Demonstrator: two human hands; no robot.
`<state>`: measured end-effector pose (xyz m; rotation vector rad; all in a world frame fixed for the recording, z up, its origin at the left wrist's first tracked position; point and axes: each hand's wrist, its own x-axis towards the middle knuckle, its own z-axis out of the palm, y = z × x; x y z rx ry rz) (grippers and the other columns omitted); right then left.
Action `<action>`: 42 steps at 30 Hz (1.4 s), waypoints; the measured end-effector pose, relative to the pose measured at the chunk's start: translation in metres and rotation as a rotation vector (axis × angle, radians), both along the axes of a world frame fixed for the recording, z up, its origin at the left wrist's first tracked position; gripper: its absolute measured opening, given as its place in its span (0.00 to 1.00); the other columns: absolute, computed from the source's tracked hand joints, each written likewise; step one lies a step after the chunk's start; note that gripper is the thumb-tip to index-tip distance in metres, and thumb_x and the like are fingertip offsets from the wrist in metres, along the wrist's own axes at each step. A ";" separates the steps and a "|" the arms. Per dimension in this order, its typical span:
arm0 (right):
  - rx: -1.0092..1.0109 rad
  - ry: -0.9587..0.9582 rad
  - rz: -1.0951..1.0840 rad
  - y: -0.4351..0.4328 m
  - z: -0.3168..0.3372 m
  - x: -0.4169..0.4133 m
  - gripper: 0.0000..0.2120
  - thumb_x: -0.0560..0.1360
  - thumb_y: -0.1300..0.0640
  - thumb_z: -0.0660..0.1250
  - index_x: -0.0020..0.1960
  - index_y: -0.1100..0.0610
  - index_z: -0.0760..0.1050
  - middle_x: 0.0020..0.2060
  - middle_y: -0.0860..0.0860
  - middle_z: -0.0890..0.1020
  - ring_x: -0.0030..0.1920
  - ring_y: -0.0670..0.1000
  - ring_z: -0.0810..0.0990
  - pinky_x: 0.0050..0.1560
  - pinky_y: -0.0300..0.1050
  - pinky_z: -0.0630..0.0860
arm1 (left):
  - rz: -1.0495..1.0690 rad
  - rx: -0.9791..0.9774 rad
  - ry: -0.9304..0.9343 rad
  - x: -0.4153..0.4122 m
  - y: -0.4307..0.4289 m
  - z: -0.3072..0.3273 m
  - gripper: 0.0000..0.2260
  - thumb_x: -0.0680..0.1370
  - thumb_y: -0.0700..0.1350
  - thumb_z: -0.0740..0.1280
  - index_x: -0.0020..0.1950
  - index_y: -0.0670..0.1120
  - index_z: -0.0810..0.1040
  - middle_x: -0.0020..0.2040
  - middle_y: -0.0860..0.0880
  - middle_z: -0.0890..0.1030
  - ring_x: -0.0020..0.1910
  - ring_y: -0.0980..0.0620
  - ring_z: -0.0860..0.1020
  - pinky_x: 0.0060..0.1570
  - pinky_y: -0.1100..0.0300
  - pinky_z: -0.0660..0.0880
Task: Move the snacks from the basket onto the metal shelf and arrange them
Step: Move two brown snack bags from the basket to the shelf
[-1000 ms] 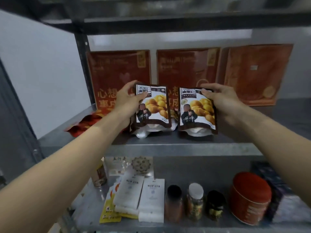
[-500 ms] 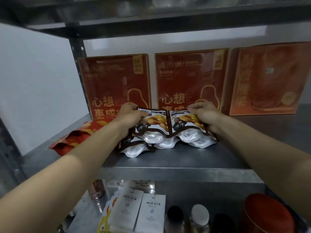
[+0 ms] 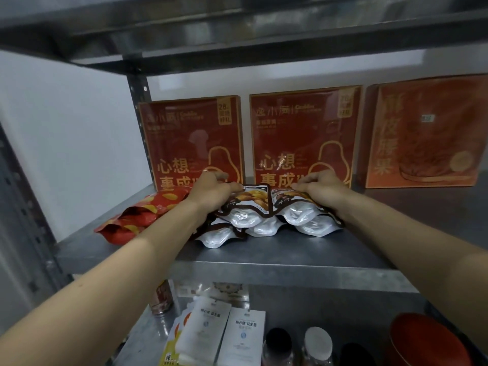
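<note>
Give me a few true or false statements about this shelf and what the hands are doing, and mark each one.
The left hand and the right hand both hold the chestnut pouches on the metal shelf. True.
The pouches stand upright. False: they lie overlapped, tipped back.
A red chip bag lies left of them. True.
Four boxes stand behind. False: three red boxes.
The red tin sits beside the pouches. False: it is on the lower shelf.

Snack pouches [image 3: 254,207]: brown-trimmed, yellow-kernel print, silver bases facing near; overlapped in tilted pile, centre of metal shelf [image 3: 290,250].
</note>
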<state>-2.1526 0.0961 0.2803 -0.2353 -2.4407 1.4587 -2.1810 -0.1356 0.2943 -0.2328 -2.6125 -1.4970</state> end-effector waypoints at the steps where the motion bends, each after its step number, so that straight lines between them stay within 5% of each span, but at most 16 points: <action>1: 0.024 0.010 -0.002 -0.001 0.001 0.002 0.07 0.74 0.53 0.74 0.48 0.56 0.82 0.43 0.48 0.82 0.53 0.51 0.80 0.53 0.43 0.73 | 0.000 -0.022 0.020 0.001 -0.001 0.001 0.25 0.73 0.49 0.74 0.68 0.43 0.74 0.61 0.48 0.77 0.61 0.49 0.74 0.59 0.60 0.68; 5: 0.031 0.136 0.039 -0.006 0.015 0.019 0.12 0.75 0.51 0.72 0.56 0.54 0.81 0.55 0.48 0.81 0.59 0.48 0.76 0.61 0.42 0.69 | 0.016 -0.235 0.186 0.014 -0.005 0.007 0.20 0.76 0.52 0.71 0.66 0.48 0.78 0.65 0.48 0.78 0.65 0.49 0.74 0.62 0.61 0.66; 8: 0.298 0.231 0.144 -0.015 0.028 0.039 0.21 0.75 0.46 0.71 0.65 0.51 0.77 0.64 0.47 0.78 0.67 0.50 0.74 0.69 0.44 0.66 | 0.013 -0.489 0.385 0.032 -0.007 0.014 0.20 0.77 0.55 0.67 0.67 0.50 0.77 0.64 0.47 0.79 0.65 0.47 0.75 0.61 0.58 0.69; 11: 0.573 0.272 0.225 -0.031 0.036 0.060 0.28 0.76 0.43 0.68 0.73 0.51 0.69 0.71 0.49 0.72 0.72 0.52 0.68 0.70 0.44 0.63 | 0.063 -0.722 0.541 0.047 -0.016 0.018 0.24 0.76 0.61 0.62 0.69 0.51 0.74 0.69 0.48 0.75 0.68 0.44 0.71 0.65 0.45 0.70; 16: 0.801 0.278 0.280 -0.066 0.033 0.084 0.33 0.77 0.39 0.63 0.78 0.49 0.59 0.77 0.53 0.62 0.77 0.54 0.58 0.77 0.53 0.53 | 0.227 -0.920 0.510 0.087 -0.037 0.022 0.26 0.78 0.61 0.61 0.75 0.56 0.65 0.77 0.49 0.63 0.75 0.43 0.60 0.73 0.43 0.57; 24: 0.915 0.277 0.306 -0.141 0.012 0.117 0.35 0.78 0.37 0.58 0.80 0.47 0.50 0.79 0.54 0.53 0.79 0.56 0.48 0.77 0.57 0.45 | 0.435 -0.973 0.507 0.164 -0.106 0.003 0.26 0.79 0.59 0.59 0.76 0.54 0.64 0.78 0.47 0.62 0.75 0.41 0.60 0.72 0.42 0.57; 29: 0.973 0.406 0.352 -0.220 -0.005 0.157 0.33 0.78 0.37 0.59 0.78 0.49 0.54 0.77 0.56 0.60 0.77 0.57 0.55 0.76 0.58 0.52 | 0.542 -0.965 0.471 0.221 -0.181 -0.026 0.26 0.79 0.60 0.57 0.76 0.53 0.63 0.78 0.47 0.61 0.76 0.43 0.59 0.73 0.40 0.56; 42: 0.761 0.315 0.836 -0.493 -0.124 0.296 0.33 0.80 0.38 0.57 0.79 0.49 0.52 0.78 0.53 0.58 0.77 0.53 0.55 0.74 0.50 0.52 | 0.808 -0.871 0.131 0.428 -0.437 -0.146 0.25 0.78 0.56 0.62 0.75 0.53 0.66 0.77 0.46 0.64 0.74 0.44 0.62 0.72 0.43 0.58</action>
